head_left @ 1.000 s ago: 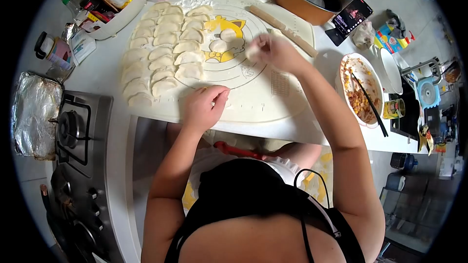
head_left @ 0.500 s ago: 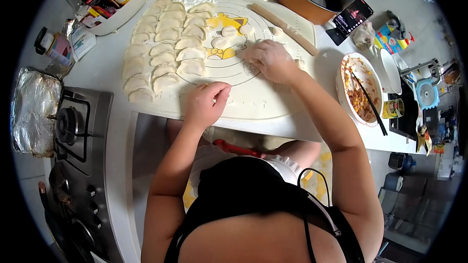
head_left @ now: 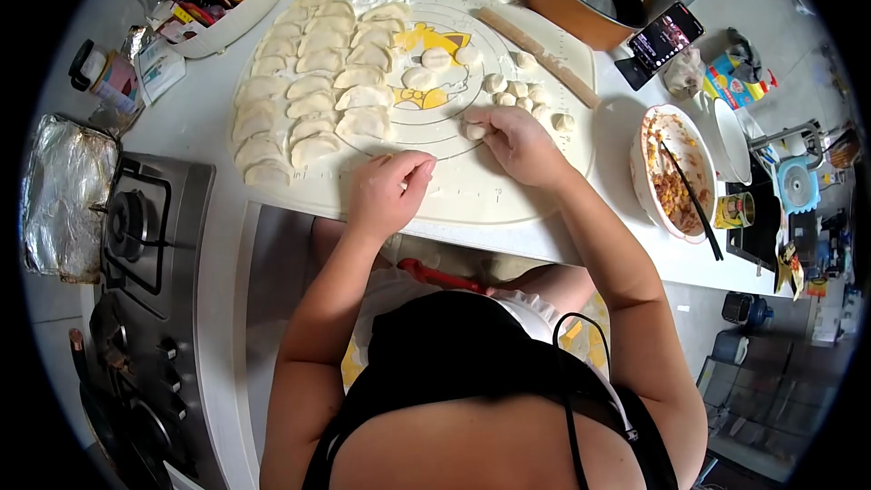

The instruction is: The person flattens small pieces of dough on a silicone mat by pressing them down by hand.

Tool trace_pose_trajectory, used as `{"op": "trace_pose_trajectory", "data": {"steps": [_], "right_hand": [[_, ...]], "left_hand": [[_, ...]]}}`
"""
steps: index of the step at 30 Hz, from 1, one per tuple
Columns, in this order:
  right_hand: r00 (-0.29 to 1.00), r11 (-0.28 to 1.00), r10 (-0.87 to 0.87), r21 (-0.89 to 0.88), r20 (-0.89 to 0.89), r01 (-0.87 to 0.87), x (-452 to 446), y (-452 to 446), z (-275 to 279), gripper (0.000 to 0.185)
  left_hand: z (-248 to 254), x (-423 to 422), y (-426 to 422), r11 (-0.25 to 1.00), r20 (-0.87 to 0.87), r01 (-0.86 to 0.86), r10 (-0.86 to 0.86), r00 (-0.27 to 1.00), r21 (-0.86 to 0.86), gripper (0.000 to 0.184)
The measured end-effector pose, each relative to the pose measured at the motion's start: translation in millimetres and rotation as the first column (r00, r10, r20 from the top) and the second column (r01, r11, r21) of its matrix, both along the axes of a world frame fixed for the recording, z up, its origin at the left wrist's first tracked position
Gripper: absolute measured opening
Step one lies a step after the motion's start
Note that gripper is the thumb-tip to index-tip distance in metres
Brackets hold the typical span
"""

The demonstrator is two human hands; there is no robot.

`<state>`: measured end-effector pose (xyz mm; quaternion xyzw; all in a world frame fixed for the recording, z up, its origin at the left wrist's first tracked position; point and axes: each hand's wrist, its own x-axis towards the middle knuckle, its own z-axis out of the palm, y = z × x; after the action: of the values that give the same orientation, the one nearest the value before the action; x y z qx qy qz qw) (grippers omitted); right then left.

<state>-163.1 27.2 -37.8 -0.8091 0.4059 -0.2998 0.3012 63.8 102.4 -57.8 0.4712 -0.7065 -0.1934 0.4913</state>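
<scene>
My right hand is over the white kneading mat, with its fingertips pinched on a small dough piece. Beyond that hand, several more dough pieces lie in a cluster. Near the mat's front edge rests my left hand, its fingers curled closed; what is inside them, if anything, is hidden. Flattened dough rounds lie on the mat's yellow cartoon print. To the left, folded dumplings stand in overlapping columns.
A wooden rolling pin lies at the mat's back right. Further right are a bowl of filling with black chopsticks, a propped phone and an orange pot. A gas stove adjoins the counter at left.
My right hand has drawn back toward me and slightly right, uncovering the dough pieces, and now pinches one. My left hand stays nearly in place. The whole view has shifted slightly.
</scene>
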Motion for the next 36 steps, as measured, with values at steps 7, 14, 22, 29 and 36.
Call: {"op": "trace_pose_trajectory", "data": {"steps": [7,14,22,29,36], "right_hand": [[0.981,0.979,0.035,-0.188,-0.192,-0.072,3,2,5,0.034],[0.955,0.951,-0.011,-0.298,-0.297,-0.081,6,-1,12,0.041],[0.97,0.993,-0.081,-0.103,-0.228,0.058,9,3,8,0.028],[0.978,0.918,-0.077,-0.397,-0.193,-0.006,4,10,12,0.026],[0.942,0.98,-0.067,-0.199,-0.328,0.0,5,3,3,0.032]], "left_hand": [[-1,-1,0,1.0,0.015,-0.01,0.01,1.0,0.003,0.008],[-4,0,0,1.0,-0.002,-0.015,0.015,1.0,0.008,0.008],[-4,0,-1,1.0,-0.002,-0.016,0.016,1.0,-0.004,0.006],[-1,0,0,1.0,0.006,-0.014,0.014,1.0,0.004,0.008],[0,-1,0,1.0,-0.024,-0.004,0.004,1.0,0.013,0.007]]}}
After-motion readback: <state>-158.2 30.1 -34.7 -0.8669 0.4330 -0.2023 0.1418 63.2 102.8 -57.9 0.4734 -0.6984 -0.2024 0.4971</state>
